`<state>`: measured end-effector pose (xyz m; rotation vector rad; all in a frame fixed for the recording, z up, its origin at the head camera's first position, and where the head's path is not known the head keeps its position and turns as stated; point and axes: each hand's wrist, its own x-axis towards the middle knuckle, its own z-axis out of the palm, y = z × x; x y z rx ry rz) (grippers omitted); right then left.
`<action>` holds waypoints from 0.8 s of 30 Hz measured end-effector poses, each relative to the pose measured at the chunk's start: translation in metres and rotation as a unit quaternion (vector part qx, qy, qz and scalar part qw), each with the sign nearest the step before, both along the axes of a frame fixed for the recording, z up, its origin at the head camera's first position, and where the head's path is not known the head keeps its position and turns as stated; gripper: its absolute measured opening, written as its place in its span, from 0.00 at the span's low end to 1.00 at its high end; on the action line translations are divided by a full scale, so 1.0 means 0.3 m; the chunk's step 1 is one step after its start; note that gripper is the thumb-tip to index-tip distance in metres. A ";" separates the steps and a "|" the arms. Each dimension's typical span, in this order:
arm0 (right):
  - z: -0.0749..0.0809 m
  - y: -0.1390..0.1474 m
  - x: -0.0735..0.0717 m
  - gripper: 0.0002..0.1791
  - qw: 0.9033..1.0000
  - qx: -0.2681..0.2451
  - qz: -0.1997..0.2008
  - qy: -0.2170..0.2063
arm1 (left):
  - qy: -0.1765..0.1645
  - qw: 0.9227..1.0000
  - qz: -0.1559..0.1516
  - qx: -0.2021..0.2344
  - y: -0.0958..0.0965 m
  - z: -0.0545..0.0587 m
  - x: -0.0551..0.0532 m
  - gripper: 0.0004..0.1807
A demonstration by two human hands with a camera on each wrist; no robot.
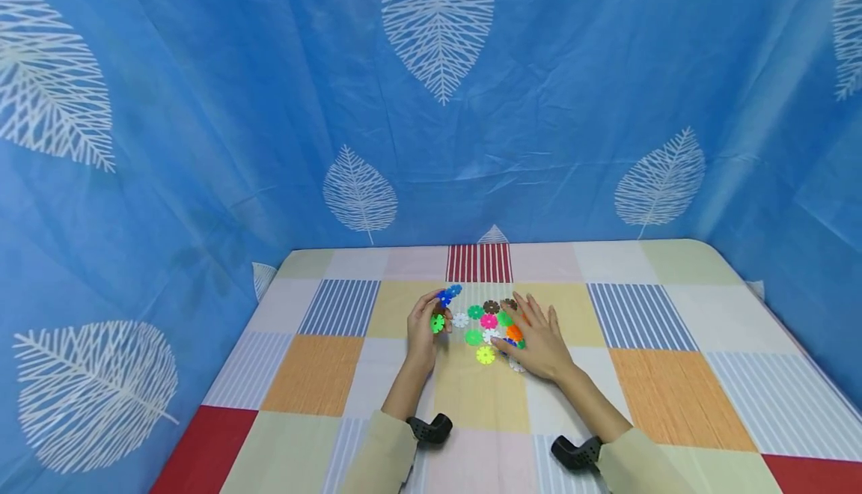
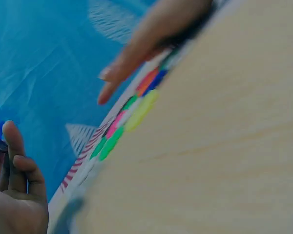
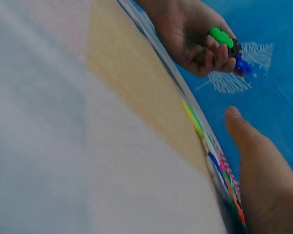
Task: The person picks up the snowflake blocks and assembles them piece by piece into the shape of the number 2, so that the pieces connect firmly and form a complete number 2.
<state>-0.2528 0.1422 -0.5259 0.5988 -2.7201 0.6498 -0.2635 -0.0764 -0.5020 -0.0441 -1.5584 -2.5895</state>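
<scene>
Linked flower discs (image 1: 445, 299): head view, pinched in left hand (image 1: 422, 327); right hand (image 1: 541, 342) spread over loose discs (image 1: 485, 355) on the surface (image 1: 478, 400), seemingly left to join. Left-wrist view: loose discs flat. Right-wrist view: green, dark, blue apparently joined.

Patchwork tabletop (image 1: 482, 400); colourful notched discs (image 1: 488, 321), clustered together

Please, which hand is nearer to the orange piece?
Right. The right hand is close beside the orange piece, on its right; the left hand is farther off, to the piece's left.
</scene>
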 end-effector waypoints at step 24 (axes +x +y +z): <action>0.000 -0.148 -0.145 0.38 0.992 0.118 0.018 -0.029 | -0.005 0.999 0.028 -0.023 -0.042 -0.049 -0.023 0.14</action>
